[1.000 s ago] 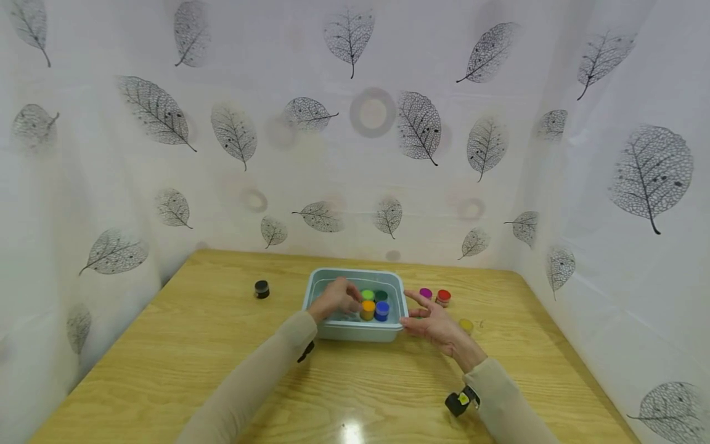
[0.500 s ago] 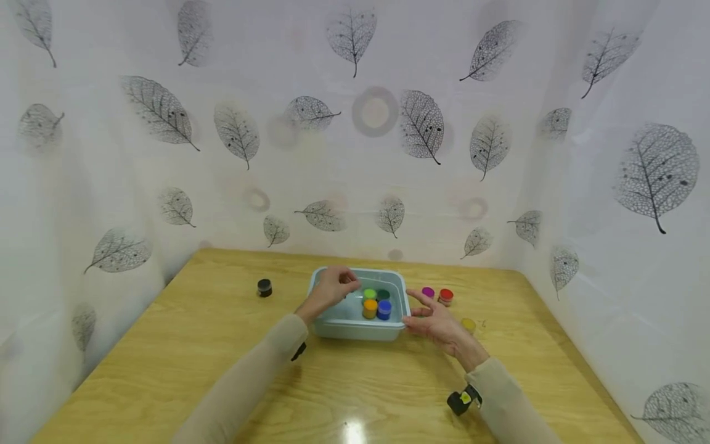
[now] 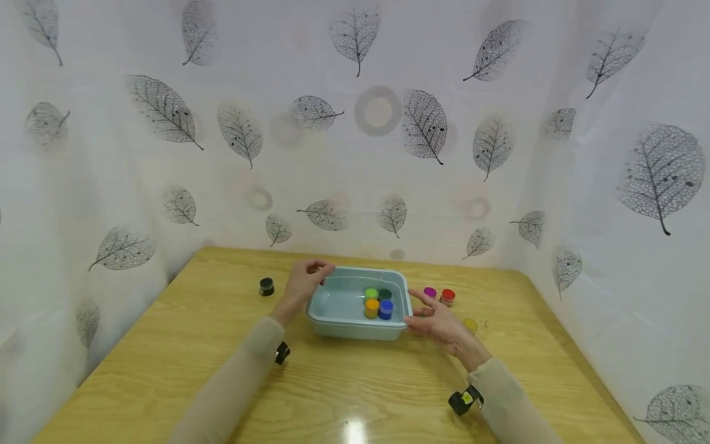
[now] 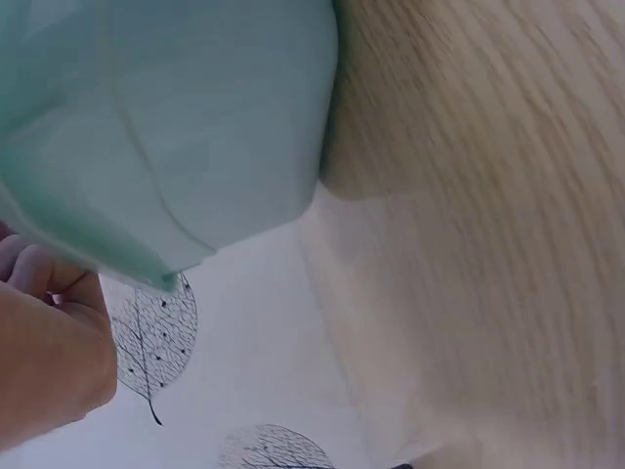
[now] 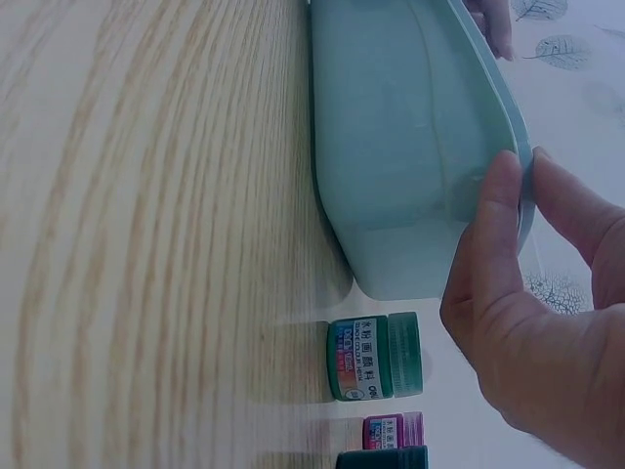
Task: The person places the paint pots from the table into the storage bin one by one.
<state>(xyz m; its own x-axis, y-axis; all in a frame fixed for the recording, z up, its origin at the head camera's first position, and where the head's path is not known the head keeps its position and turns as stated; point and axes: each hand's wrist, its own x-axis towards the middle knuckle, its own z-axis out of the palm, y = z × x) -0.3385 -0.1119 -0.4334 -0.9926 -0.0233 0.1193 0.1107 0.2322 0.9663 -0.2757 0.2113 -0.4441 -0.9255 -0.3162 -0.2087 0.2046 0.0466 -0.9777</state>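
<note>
A pale blue-green plastic bin [image 3: 355, 332] stands mid-table. In its right half sit paint jars with light green [image 3: 371, 294], dark green [image 3: 385, 295], orange [image 3: 371, 308] and blue [image 3: 386, 309] lids. My left hand [image 3: 302, 283] hovers by the bin's back left corner, fingers loosely bent, nothing visible in them. In the left wrist view, the bin wall [image 4: 225, 117] fills the upper left. My right hand [image 3: 440, 324] pinches the bin's right rim between thumb and fingers, clearest in the right wrist view, where a green paint jar [image 5: 374, 357] stands close by.
A black-lidded jar [image 3: 267, 286] stands alone left of the bin. To the right are purple-lidded [image 3: 429, 292], red-lidded [image 3: 447, 297] and yellow-lidded [image 3: 470, 325] jars, the last partly behind my right hand. A leaf-patterned curtain [image 3: 344, 154] borders the wooden table [image 3: 333, 388].
My left hand has come up out of the bin and moved left to its back left corner. The right hand keeps its hold on the rim. The head view has shifted slightly.
</note>
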